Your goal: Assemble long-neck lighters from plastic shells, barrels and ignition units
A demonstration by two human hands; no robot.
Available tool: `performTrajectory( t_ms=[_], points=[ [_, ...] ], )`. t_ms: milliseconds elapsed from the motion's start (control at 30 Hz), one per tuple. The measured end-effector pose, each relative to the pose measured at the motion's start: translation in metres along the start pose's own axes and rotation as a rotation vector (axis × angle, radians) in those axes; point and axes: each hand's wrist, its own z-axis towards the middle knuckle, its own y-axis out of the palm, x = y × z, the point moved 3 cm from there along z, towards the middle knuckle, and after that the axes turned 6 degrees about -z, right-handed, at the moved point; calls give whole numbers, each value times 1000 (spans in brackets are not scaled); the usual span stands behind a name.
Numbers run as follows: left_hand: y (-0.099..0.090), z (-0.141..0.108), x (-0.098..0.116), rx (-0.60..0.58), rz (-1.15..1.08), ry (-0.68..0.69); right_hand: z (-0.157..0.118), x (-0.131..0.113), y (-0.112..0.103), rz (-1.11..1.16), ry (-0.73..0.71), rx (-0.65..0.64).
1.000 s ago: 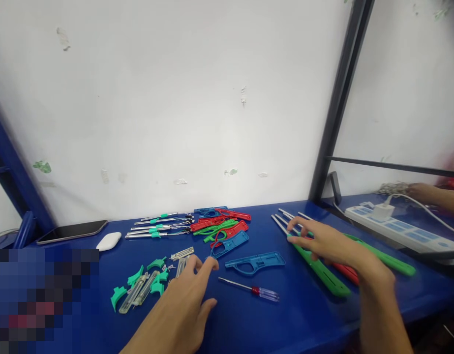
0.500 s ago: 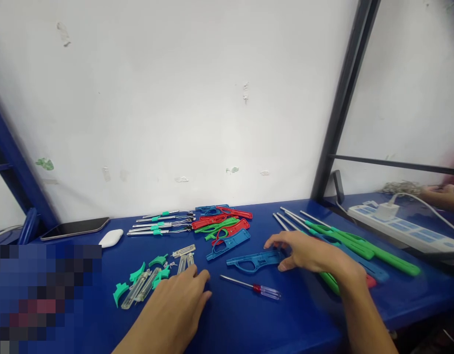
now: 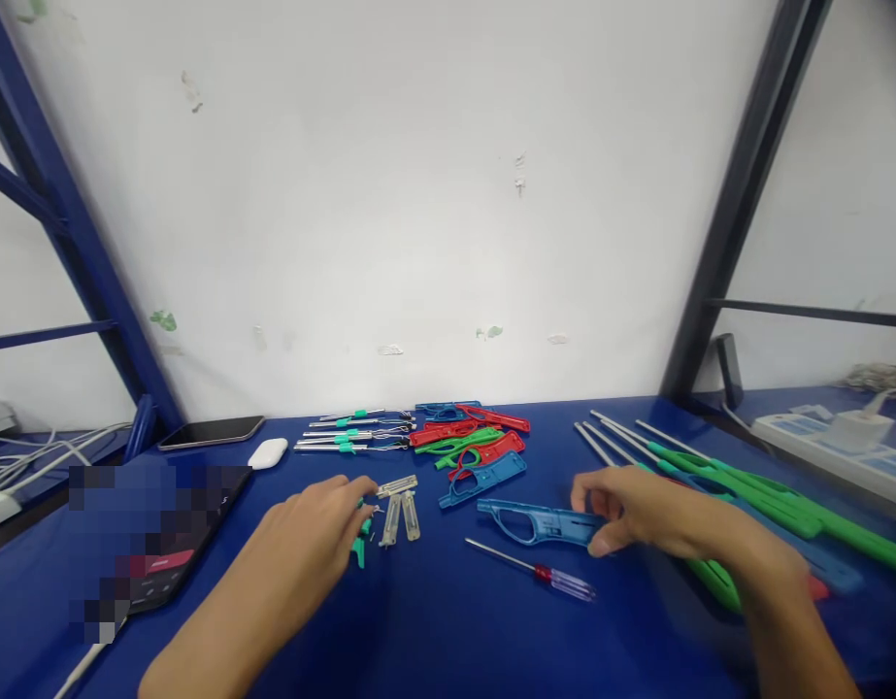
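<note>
My right hand (image 3: 629,510) has its fingers and thumb closed about the right end of a blue lighter casing half (image 3: 539,522), which lies hollow side up with its trigger loop to the left. My left hand (image 3: 327,519) is bent down over green plastic triggers (image 3: 358,551), its fingers drawn together. What sits between those fingertips is hidden, and the hand covers most of the pieces beneath. Just right of it lie several clear fuel tanks (image 3: 410,516). A screwdriver (image 3: 546,575) with a red and clear handle rests in front of the blue casing.
Metal lighter tubes (image 3: 352,447) with green parts and wires lie behind, beside red, green and blue casing halves (image 3: 483,474). Long lighters (image 3: 739,485) lie right, before a power strip (image 3: 841,442). A phone (image 3: 211,433), a white case (image 3: 268,452) and a dark device (image 3: 200,534) are left.
The view has turned left, so things sit further right in it. My left hand has moved from beside the clear tanks onto the green triggers. My right hand has closed on the blue casing half.
</note>
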Motion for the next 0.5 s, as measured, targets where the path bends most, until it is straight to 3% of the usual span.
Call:
performTrajectory(
  t_ms=[133, 267, 500],
  points=[
    [-12, -2, -24, 44, 35, -79, 1, -1, -4, 53, -69, 52],
    [-14, 3, -34, 65, 82, -102, -5, -13, -12, 65, -142, 111],
    [-17, 64, -45, 54, 283, -80, -30, -72, -7, 78, -296, 135]
  ],
)
